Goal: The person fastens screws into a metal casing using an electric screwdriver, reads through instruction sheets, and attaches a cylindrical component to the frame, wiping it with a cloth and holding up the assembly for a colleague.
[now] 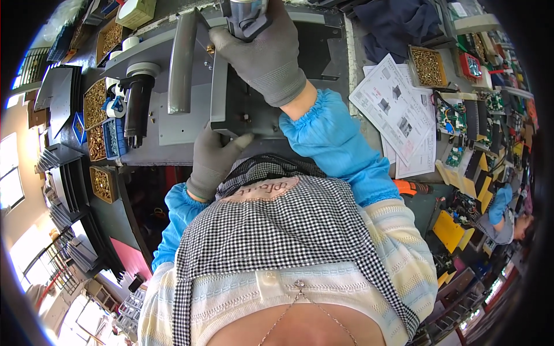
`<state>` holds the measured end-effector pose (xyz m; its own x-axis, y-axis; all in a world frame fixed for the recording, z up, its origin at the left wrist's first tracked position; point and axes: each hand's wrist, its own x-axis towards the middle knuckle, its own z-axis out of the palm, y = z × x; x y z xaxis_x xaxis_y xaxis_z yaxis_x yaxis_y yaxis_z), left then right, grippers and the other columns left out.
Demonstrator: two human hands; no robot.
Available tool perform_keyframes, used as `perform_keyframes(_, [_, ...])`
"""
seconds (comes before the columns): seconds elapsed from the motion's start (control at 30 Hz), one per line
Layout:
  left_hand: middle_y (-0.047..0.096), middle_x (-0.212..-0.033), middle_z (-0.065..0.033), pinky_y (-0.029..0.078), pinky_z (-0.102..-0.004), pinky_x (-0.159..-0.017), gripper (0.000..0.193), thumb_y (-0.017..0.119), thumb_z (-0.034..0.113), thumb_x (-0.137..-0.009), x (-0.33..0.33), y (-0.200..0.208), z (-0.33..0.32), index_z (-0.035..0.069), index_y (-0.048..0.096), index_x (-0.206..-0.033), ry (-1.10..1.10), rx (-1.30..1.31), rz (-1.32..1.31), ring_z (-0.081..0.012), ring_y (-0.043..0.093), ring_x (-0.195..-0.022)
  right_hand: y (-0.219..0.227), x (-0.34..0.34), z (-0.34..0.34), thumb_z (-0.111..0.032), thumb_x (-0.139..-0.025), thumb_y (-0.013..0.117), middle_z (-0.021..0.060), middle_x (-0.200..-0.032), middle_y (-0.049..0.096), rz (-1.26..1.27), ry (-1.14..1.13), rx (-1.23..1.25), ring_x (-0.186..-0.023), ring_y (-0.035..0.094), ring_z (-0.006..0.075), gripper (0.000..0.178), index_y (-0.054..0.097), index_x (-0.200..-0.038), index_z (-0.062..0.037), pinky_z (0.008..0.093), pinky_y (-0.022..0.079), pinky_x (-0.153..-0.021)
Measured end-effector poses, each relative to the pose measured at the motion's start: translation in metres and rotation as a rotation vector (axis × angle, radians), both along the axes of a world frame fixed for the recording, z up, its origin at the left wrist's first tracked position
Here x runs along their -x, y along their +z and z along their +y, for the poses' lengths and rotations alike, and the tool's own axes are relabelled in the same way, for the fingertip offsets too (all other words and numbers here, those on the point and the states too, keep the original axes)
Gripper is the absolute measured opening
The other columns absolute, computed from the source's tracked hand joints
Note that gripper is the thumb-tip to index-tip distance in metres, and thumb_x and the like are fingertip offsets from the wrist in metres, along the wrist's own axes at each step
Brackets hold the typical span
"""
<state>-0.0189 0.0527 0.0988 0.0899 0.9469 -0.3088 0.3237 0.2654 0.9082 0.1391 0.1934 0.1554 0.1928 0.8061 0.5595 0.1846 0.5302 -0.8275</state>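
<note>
"Where is your left hand?"
"Closest to me. My gloved left hand (214, 155) is at the near corner of the dark metal housing (219, 95), thumb spread by its edge, probably to steady it. The other fingers are partly hidden, so I can't tell if it's closed on the metal."

"And the housing?"
"On the table (150, 156) right in front of me, likely so both arms can reach it without stretching."

"The other hand?"
"Past the housing's near edge. My right hand (265, 60) is wrapped around a power tool (248, 20), palm over its body, a grip that I'd say gives control."

"What lies around that?"
"A grey tube (181, 69) just left of the housing. To the right, printed sheets (388, 106), fanned out perhaps for easy checking, and a tray of screws (427, 67) near them, walled so they don't scatter. Well beyond, a co-worker's blue sleeve (500, 205)."
</note>
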Motion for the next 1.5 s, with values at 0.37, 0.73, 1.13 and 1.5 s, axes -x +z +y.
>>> perform_keyframes(0.37, [0.073, -0.097, -0.0047, 0.053, -0.0285, -0.076, 0.034, 0.083, 0.009, -0.084, 0.005, -0.006, 0.0, 0.001, 0.066, -0.113, -0.046, -0.018, -0.012, -0.0113, 0.064, -0.084, -0.028, 0.009, 0.019, -0.025, -0.069, 0.086, 0.0113, -0.098, 0.068, -0.158, -0.222, -0.305, -0.095, 0.066, 0.0307, 0.056, 0.062, -0.115, -0.0062, 0.0458, 0.048, -0.095])
perform_keyframes(0.73, [0.07, -0.093, -0.0008, 0.047, -0.0241, -0.068, 0.035, 0.083, 0.01, -0.085, 0.004, -0.009, -0.004, 0.002, 0.067, -0.115, -0.006, -0.054, -0.048, -0.0065, 0.055, -0.075, -0.008, 0.007, 0.002, -0.02, -0.076, 0.085, 0.0226, -0.115, 0.064, -0.08, -0.192, -0.065, -0.108, 0.064, 0.0416, 0.061, 0.06, -0.128, -0.0008, 0.0498, 0.052, -0.094])
perform_keyframes(1.13, [0.047, -0.074, 0.0087, 0.034, -0.0224, -0.057, 0.035, 0.083, 0.009, -0.084, 0.003, 0.003, -0.005, 0.005, 0.066, -0.115, 0.005, -0.111, -0.041, -0.0033, 0.037, -0.065, -0.019, 0.007, -0.004, -0.018, -0.081, 0.083, 0.0191, -0.118, 0.066, -0.212, -0.228, -0.171, -0.107, 0.066, 0.0381, 0.063, 0.056, -0.135, 0.0002, 0.0467, 0.054, -0.091])
perform_keyframes(1.5, [0.06, -0.102, -0.0052, 0.051, -0.0193, -0.071, 0.037, 0.056, 0.004, -0.1, 0.02, 0.008, -0.014, -0.006, 0.055, -0.136, 0.193, 0.37, -0.81, -0.0088, 0.057, -0.082, -0.017, 0.006, -0.005, -0.025, -0.068, 0.087, 0.0101, -0.102, 0.071, -0.13, -0.12, -0.094, -0.096, 0.067, 0.0301, 0.059, 0.063, -0.12, -0.0094, 0.045, 0.051, -0.096])
